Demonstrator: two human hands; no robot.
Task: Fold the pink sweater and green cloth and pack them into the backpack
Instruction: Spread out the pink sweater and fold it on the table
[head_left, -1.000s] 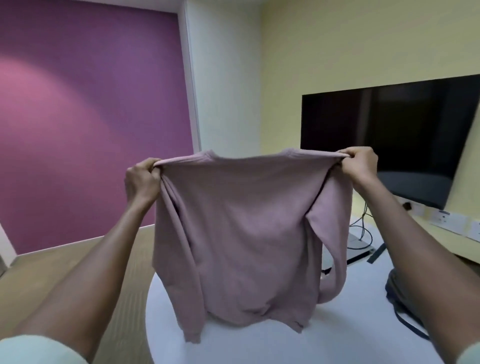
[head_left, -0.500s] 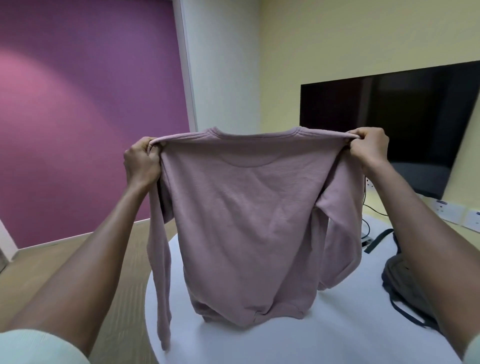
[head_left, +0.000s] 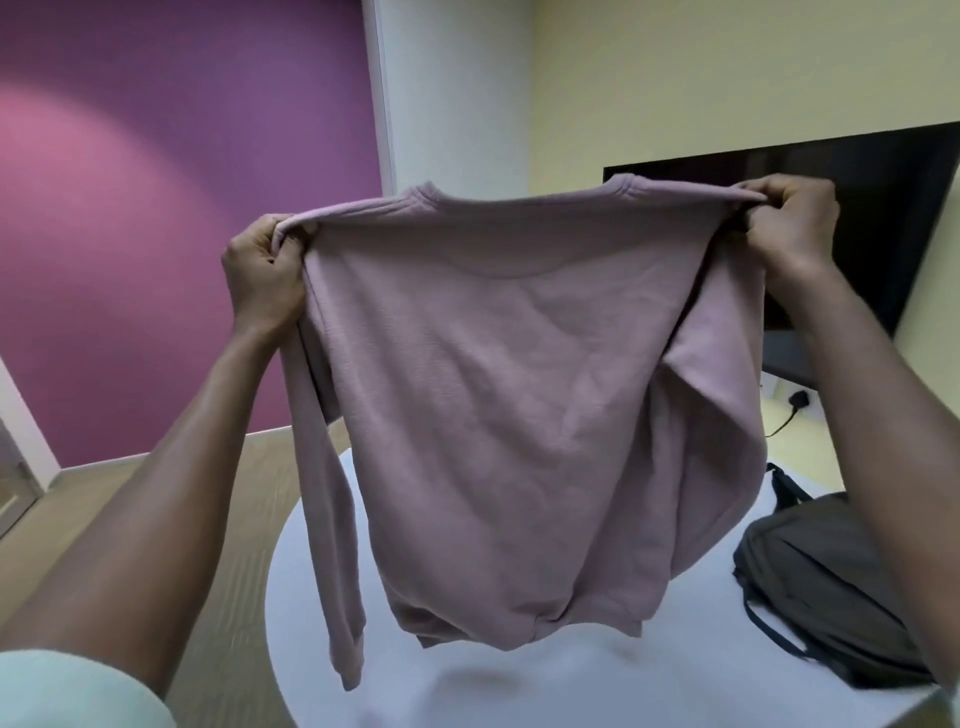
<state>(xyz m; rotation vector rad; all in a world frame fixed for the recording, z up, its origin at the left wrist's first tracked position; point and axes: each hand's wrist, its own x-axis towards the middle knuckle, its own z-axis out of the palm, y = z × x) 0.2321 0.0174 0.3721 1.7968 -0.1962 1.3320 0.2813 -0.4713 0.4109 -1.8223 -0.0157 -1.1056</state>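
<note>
The left hand grips one shoulder of the soft, dusty-pink knitted sweater, fingers curled round a bunched fold of fabric. The right hand pinches the opposite shoulder seam between thumb and fingertips. Between the hands the neckline is stretched almost level, and the body of the garment hangs spread with its back panel toward the camera.

Compared with a second ago, both hands have risen and the sweater has come up with them. Its hem, which then drooped onto the white round tabletop, now hangs clear above it and casts a faint shadow on the surface. The left sleeve, bunched before, now dangles straight down beside the body, while the right sleeve stays tucked behind the panel. This suggests the garment has been shaken out and is ready to be laid flat for folding, so the task is judged to be at an early stage.

The dark grey fabric backpack lies on the tabletop to the right, partly behind the right forearm; whether it is open cannot be told. The green cloth is not in view. Beyond are a black wall-mounted screen, a purple wall and a pale yellow one.
</note>
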